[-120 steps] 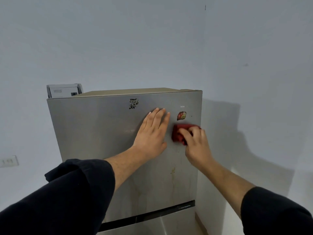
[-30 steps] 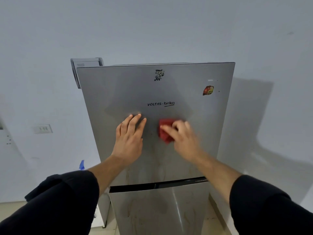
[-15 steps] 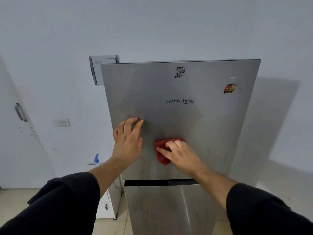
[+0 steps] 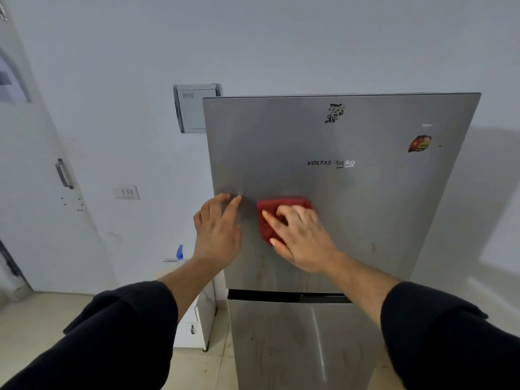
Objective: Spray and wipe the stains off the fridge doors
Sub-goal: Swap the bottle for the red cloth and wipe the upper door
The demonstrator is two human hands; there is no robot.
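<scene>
Red cloth [image 4: 281, 205] moved higher, streaked brushed-steel door [image 4: 365, 209]

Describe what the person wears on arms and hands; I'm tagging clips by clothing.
Black, loose long sleeves: left sleeve and right sleeve, bunched up on the forearms. Bare left hand and right hand: no gloves, rings or watch visible.

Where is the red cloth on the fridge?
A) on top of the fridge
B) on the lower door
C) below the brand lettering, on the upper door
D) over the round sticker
C: the right hand holds the red cloth against the upper door, below the brand lettering.
</scene>
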